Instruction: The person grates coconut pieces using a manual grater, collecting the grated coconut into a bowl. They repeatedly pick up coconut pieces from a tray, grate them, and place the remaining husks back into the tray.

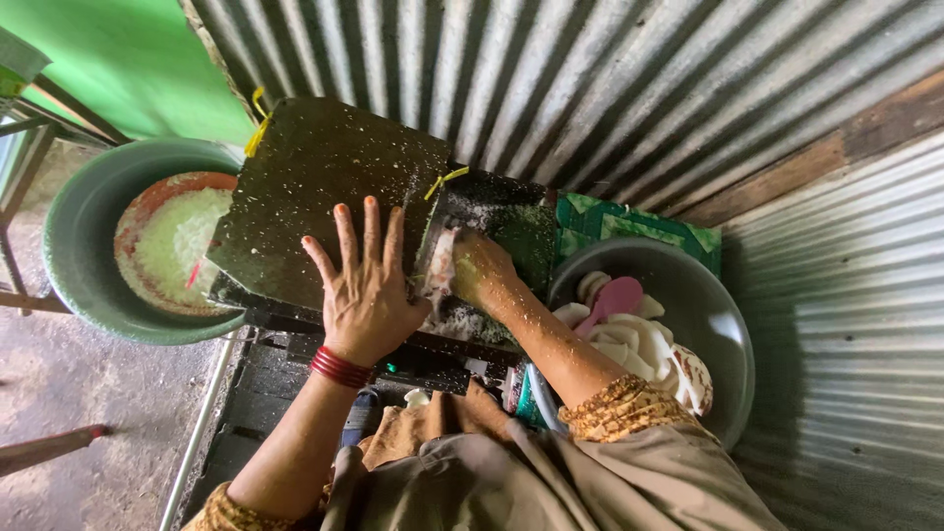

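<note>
My left hand (364, 285) lies flat, fingers spread, on the dark speckled cover (315, 187) of a grating machine. My right hand (480, 270), dusted with white shreds, presses a white coconut piece (440, 264) into the machine's opening (492, 211). Red bangles circle my left wrist. To the right, a grey metal bowl (723, 324) holds several white coconut pieces (639, 339) and a pink scoop (612, 298). On the left, a green basin (74, 246) holds a smaller orange bowl (147, 202) full of grated white coconut (177, 241).
Corrugated metal sheets (610, 88) wall the back and right side. A green wall (128, 59) is at upper left. A green patterned cloth (629, 221) lies behind the grey bowl. A dark slatted stand (265, 393) sits under the machine, on a concrete floor (69, 393).
</note>
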